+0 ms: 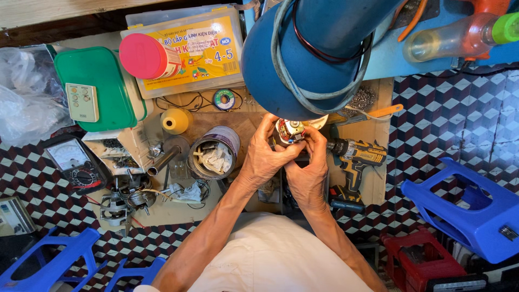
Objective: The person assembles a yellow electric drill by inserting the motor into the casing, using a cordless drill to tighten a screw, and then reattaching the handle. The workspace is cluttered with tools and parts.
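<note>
I see both hands up at tabletop centre: left hand (266, 157) and right hand (309, 170) clasp small motor (289, 131), fingers curled round it. Looks dense, rigid, metal; wiring prob fragile, so grip casing. Cordless drill (354, 162) just right.

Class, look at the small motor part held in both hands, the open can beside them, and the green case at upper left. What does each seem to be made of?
Small motor part, gripped by left hand and right hand: likely metal with copper windings, going by silver and reddish glints. Open can: probably tin, with a dull grey rim. Green case: apparently smooth moulded plastic, with rounded corners.
</note>
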